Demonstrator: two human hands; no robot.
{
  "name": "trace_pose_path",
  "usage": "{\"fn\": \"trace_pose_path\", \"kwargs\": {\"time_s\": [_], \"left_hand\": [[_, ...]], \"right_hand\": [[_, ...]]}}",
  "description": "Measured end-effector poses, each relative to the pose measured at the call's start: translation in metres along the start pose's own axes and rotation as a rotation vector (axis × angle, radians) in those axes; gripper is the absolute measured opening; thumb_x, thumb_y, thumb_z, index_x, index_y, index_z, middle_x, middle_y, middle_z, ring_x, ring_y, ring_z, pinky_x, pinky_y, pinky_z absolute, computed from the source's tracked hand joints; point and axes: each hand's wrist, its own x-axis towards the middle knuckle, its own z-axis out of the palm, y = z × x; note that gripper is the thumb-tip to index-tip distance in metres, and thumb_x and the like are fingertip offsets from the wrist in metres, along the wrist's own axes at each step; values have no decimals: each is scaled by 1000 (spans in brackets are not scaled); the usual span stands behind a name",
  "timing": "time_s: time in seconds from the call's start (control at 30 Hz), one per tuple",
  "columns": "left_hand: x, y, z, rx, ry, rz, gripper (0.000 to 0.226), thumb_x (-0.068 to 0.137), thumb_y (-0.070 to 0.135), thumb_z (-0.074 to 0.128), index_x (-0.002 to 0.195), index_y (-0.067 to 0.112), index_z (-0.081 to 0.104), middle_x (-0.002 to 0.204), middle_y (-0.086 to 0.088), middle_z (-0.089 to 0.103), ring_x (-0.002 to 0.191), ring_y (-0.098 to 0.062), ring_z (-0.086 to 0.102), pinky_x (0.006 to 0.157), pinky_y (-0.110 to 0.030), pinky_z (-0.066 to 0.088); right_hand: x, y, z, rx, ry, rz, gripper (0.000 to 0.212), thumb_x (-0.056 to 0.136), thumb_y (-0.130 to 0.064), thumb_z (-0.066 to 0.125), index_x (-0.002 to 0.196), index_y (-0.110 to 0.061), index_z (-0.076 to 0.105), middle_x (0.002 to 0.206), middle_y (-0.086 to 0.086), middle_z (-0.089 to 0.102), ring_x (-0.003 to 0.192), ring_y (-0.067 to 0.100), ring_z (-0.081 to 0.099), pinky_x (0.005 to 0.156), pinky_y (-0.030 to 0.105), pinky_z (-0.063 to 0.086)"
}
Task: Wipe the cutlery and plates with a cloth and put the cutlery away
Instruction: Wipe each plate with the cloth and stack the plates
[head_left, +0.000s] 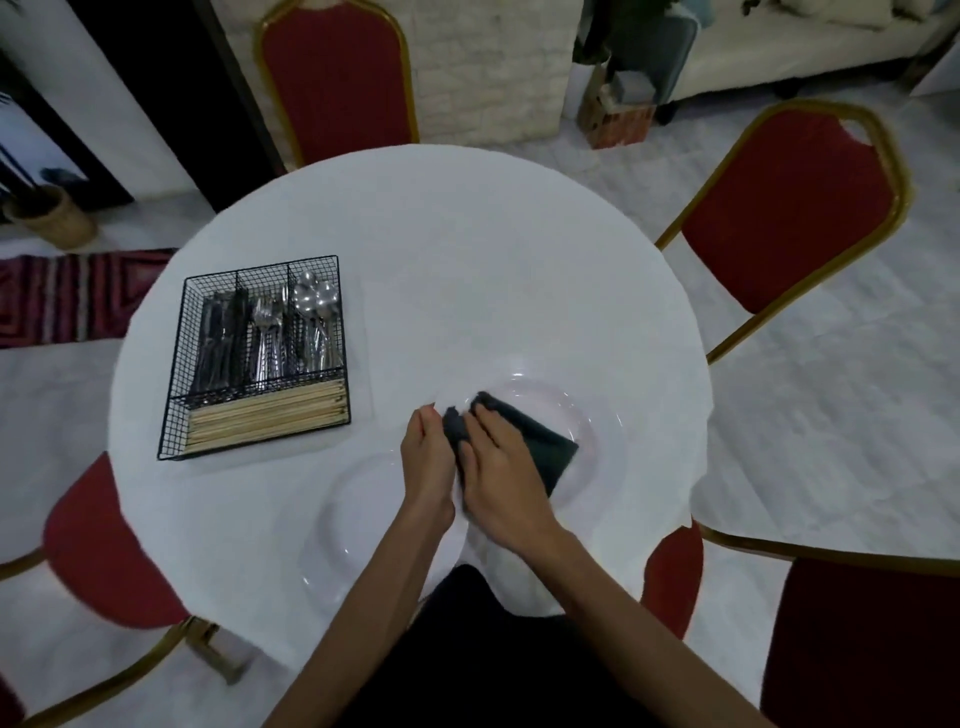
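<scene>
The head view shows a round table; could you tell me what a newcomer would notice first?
The right hand presses a dark cloth onto a clear plate near the front edge of the white table, the left hand alongside. To the left stands a black wire caddy with cutlery and chopsticks. Red chairs ring it.

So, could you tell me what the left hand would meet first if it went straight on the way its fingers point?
Probably nothing: ahead of the left hand lies only bare tablecloth to the far edge; the cutlery basket sits well left.
</scene>
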Motion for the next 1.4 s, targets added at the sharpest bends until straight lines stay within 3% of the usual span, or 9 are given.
{"fn": "trace_pose_path", "kwargs": {"time_s": [0.13,0.3,0.43,0.6,0.83,0.93,1.07,1.27,1.4], "left_hand": [[11,22,-19,17,-15,39,25,105,35,40,95,26,61,97,0,54,92,-17,49,86,-33,43],[16,43,-31,27,-108,80,33,102,47,44,123,28,63,114,8,60,107,-14,52,106,-43,43],[11,53,-28,11,-90,79,35,105,43,41,132,26,57,127,14,53,125,-12,47,112,-37,37],[3,41,-19,61,-68,144,21,108,37,35,103,30,55,88,19,49,82,-1,47,86,-25,36],[-2,53,-11,77,-27,193,25,107,36,39,88,34,55,86,18,49,82,-1,46,73,-18,38],[5,63,-19,48,30,207,28,107,36,39,120,25,61,109,13,56,107,-8,48,91,-24,36],[-2,58,-12,169,-39,282,32,107,38,35,109,20,61,97,8,58,90,-10,51,80,-25,41],[-16,60,-2,239,-126,376,30,108,35,35,87,22,53,82,7,45,68,-2,39,65,-16,34],[-11,71,-11,254,-132,409,28,107,38,38,95,21,57,81,5,47,73,-6,41,66,-20,35]], "right_hand": [[-27,4,-15,52,-166,-200,44,100,-10,49,143,-14,57,151,0,53,144,17,42,122,35,29],[-32,31,-51,-285,57,-202,32,77,-12,58,95,-31,76,105,-11,66,100,21,58,84,36,36],[-39,19,-52,-332,111,-180,26,75,-8,56,93,-24,67,93,-9,65,88,21,59,78,32,37],[-32,-23,-38,50,-133,-168,31,99,-9,49,127,-13,61,123,2,65,109,15,55,94,20,38],[10,20,-66,-459,-37,9,71,98,-43,6,155,-17,38,166,-2,28,154,16,21,123,46,12],[-37,-1,-51,-495,-7,25,62,97,-36,25,138,-5,60,148,13,55,136,30,53,110,57,38],[-48,-33,-37,-305,-310,-2,54,108,-22,27,158,-2,24,168,15,14,155,27,14,126,43,13],[8,1,-63,-363,-32,-126,72,94,-45,8,162,-23,16,171,-3,-4,157,20,-7,122,53,1],[14,36,-88,-428,143,18,69,100,-22,38,162,-29,8,171,0,-4,157,26,-5,123,54,8]]}}
